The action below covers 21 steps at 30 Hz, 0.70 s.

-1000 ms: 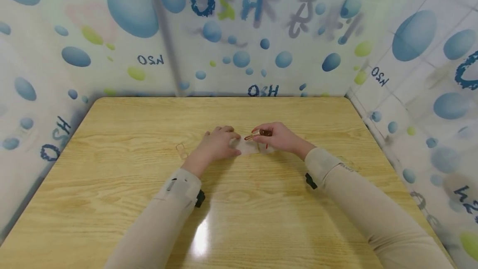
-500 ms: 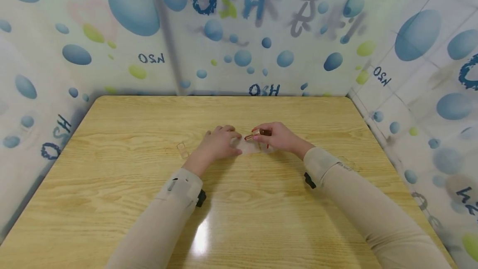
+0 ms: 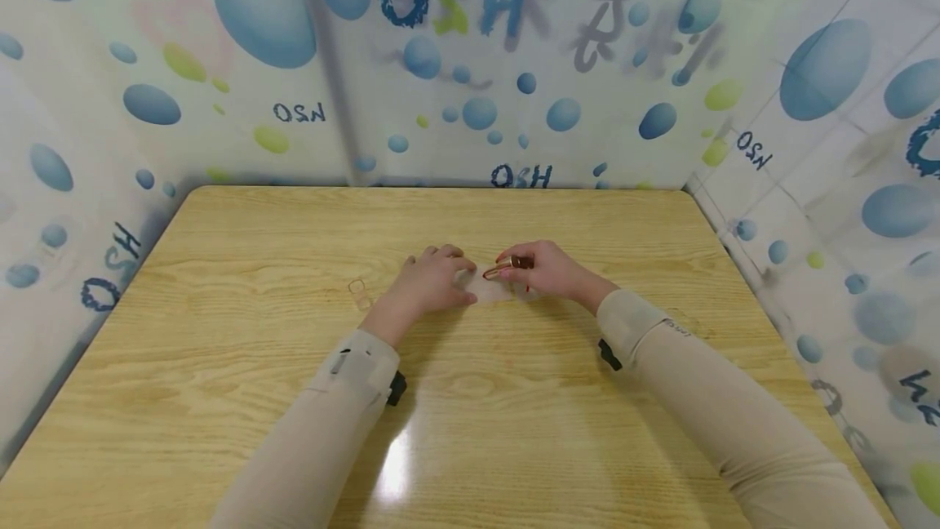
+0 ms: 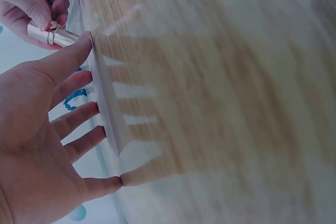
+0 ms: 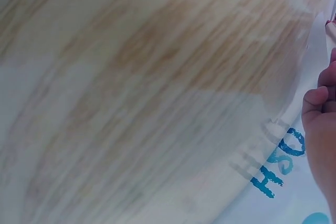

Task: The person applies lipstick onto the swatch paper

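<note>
Pinched between the thumb and fingers of my right hand [image 3: 552, 269] is a slim gold lipstick [image 3: 503, 269], tilted so that its reddish tip points down and left over a small white sheet of paper [image 3: 490, 291]. A short red mark [image 3: 527, 289] shows on the sheet close under that hand. My left hand [image 3: 432, 286] rests its spread, straight fingertips along the paper's left part. In the left wrist view the shiny lipstick tube [image 4: 62, 36] lies just beyond my left hand [image 4: 47, 108]. Only part of my right hand [image 5: 321, 114] enters the right wrist view.
A clear, gold-edged rectangular piece [image 3: 360, 294] lies on the wooden table [image 3: 470, 423], left of my left wrist. Near my right cuff is a faint transparent item [image 3: 690, 322]. A patterned wall covering [image 3: 441, 145] stands behind the table and at its sides.
Both hands stay almost in place. The lipstick's tip dips very slightly over the paper, and the head view shifts a little.
</note>
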Tool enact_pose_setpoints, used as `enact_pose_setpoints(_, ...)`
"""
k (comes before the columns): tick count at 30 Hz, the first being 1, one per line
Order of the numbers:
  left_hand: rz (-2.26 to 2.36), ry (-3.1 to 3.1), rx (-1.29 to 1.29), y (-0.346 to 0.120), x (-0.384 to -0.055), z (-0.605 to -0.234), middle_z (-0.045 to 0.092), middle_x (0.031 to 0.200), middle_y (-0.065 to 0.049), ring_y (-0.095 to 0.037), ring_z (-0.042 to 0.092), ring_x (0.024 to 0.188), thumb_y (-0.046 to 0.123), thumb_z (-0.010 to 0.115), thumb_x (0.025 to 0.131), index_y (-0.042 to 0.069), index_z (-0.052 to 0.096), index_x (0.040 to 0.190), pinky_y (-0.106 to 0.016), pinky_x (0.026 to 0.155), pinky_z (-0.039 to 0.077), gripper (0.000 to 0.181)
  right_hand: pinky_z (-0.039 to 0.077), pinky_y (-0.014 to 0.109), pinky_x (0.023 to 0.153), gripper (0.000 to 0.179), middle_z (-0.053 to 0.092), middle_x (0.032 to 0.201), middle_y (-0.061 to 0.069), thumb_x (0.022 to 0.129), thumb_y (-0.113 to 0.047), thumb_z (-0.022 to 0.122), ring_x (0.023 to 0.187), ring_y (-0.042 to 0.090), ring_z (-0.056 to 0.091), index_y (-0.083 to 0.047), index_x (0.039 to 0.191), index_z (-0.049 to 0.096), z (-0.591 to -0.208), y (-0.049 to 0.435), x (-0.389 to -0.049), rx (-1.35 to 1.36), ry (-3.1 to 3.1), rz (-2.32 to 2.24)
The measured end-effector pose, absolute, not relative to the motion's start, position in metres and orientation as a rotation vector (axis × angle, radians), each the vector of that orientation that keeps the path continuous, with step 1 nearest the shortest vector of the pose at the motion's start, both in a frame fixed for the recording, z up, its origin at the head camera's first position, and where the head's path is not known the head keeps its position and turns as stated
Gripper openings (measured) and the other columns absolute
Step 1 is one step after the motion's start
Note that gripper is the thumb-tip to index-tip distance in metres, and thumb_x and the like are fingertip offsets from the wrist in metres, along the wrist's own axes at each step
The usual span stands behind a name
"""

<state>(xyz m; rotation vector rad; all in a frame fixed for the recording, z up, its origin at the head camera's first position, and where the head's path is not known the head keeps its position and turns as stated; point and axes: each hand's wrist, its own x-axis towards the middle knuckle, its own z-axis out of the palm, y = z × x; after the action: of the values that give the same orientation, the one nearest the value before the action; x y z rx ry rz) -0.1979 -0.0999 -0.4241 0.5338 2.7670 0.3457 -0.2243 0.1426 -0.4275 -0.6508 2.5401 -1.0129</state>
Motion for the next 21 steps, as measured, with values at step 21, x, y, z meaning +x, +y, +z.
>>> enact_pose_setpoints(21, 0.347, 2.752, 0.515, -0.0982, -0.1964, -0.4203, 0.039, 0.171, -0.007, -0.041, 0.033, 0.158, 0.050, 0.071, 0.101, 0.028, 0.056, 0.155, -0.076, 0.125, 0.026, 0.060, 0.039, 0.029, 0.065, 0.029, 0.066, 0.084, 0.005, 0.103, -0.020, 0.072, 0.070, 0.015, 0.047, -0.006, 0.129, 0.075, -0.4254, 0.1433, -0.2217, -0.709, 2.534, -0.959)
